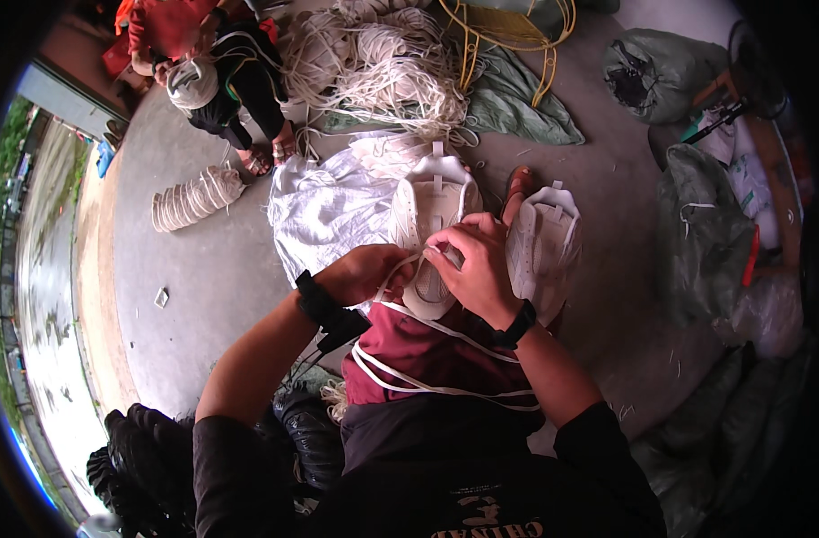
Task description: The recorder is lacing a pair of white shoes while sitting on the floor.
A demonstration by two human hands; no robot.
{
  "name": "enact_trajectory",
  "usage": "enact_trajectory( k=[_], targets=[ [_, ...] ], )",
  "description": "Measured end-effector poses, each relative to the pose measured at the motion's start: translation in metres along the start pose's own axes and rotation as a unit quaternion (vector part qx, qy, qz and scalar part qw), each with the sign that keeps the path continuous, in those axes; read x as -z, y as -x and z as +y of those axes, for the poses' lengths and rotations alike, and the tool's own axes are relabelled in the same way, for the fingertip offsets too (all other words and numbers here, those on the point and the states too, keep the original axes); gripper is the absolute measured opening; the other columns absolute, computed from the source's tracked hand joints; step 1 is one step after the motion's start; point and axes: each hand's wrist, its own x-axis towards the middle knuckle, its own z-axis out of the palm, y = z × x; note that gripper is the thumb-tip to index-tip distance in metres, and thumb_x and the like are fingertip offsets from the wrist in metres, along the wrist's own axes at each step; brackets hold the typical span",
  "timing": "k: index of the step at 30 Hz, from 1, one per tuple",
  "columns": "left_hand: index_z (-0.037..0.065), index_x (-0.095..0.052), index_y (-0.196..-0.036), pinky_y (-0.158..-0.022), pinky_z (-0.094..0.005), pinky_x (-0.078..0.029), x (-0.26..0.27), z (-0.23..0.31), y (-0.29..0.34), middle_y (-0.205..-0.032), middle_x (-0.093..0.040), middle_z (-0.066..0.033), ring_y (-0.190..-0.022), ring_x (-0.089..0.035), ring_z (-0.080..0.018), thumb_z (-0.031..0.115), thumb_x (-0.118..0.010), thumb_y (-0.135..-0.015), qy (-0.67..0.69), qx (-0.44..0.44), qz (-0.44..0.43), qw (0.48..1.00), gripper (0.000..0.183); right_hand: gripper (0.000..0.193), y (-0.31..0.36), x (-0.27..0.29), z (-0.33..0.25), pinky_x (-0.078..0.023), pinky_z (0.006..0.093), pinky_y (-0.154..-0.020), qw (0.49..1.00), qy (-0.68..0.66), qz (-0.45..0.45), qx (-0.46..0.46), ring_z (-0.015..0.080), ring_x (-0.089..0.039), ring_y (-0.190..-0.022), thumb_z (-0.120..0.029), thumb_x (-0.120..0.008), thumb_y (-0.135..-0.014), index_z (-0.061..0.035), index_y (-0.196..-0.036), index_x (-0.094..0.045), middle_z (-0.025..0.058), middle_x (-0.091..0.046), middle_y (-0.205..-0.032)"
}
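Note:
A cream lace-up shoe (433,202) rests in front of me, its toe toward my lap. Over its toe, my left hand (374,272) is closed on a pale shoelace (406,262). My right hand (472,263) pinches the same lace just above the shoe, thumb and fingertips together. Long loops of lace trail across my dark red clothing (400,345). To the right, a second cream shoe (542,242) stands close to my right hand, untouched. The hands partly hide the first shoe's side and lace holes.
White cloth (324,206) spreads left of the shoes. Beyond lies a big heap of laces (383,63). A wound lace bundle (197,198) is on the concrete floor at left. Another person (172,31) sits far left. Stuffed sacks (701,233) line the right; a yellow-framed chair (517,36) stands behind.

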Motion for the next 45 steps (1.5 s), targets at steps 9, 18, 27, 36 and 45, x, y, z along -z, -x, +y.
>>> enact_trajectory(
  k=[9,18,27,36,45],
  targets=[
    [0.001,-0.062,-0.089,-0.071,-0.0347,-0.051,-0.026,0.006,0.009,-0.079,-0.060,-0.0059,-0.073,-0.061,-0.0186,0.024,-0.051,-0.101,-0.125,-0.032,0.061,0.990,0.028,0.014,0.002,-0.003,0.004,-0.039,0.0380,-0.088,1.000,-0.009,0.018,-0.012,0.0241,-0.056,-0.094,-0.006,-0.071,-0.082,-0.0117,-0.094,-0.071,0.0008,-0.069,-0.087],
    [0.001,-0.062,-0.087,-0.057,-0.0257,-0.052,-0.040,-0.004,0.004,-0.071,-0.063,-0.0034,-0.063,-0.062,-0.0121,0.024,-0.057,-0.099,-0.282,-0.102,0.189,0.935,0.027,0.013,0.005,-0.002,0.005,-0.046,0.0367,-0.078,0.993,-0.074,0.025,-0.086,0.0270,-0.059,-0.087,-0.002,-0.068,-0.085,-0.0076,-0.095,-0.073,0.0087,-0.067,-0.086],
    [0.002,-0.058,-0.093,-0.062,-0.0259,-0.049,-0.044,-0.010,0.003,-0.072,-0.060,-0.0022,-0.066,-0.059,-0.0104,0.023,-0.049,-0.103,-0.334,-0.138,0.187,0.913,0.025,0.011,0.012,0.007,0.025,-0.047,0.0237,-0.075,0.934,-0.277,0.102,-0.199,0.0082,-0.061,-0.081,-0.006,-0.063,-0.094,-0.0029,-0.100,-0.072,0.0038,-0.071,-0.090],
    [0.004,-0.056,-0.093,-0.060,-0.0257,-0.049,-0.034,-0.016,0.013,-0.072,-0.059,-0.0023,-0.065,-0.060,-0.0109,0.025,-0.047,-0.104,-0.352,-0.142,0.195,0.905,0.025,0.017,0.004,0.089,0.056,-0.047,0.0264,-0.087,0.877,-0.373,0.227,-0.200,0.0131,-0.065,-0.095,-0.013,-0.062,-0.098,0.0002,-0.109,-0.066,0.0103,-0.071,-0.103],
    [0.003,-0.059,-0.099,-0.061,-0.0251,-0.050,-0.030,-0.009,0.019,-0.071,-0.060,-0.0014,-0.065,-0.061,-0.0101,0.025,-0.047,-0.104,-0.350,-0.132,0.172,0.911,0.025,0.030,0.061,0.225,0.177,-0.042,0.0228,-0.084,0.862,-0.248,0.365,-0.251,0.0094,-0.060,-0.101,-0.009,-0.064,-0.093,-0.0005,-0.122,-0.064,0.0083,-0.069,-0.117]
  ],
)
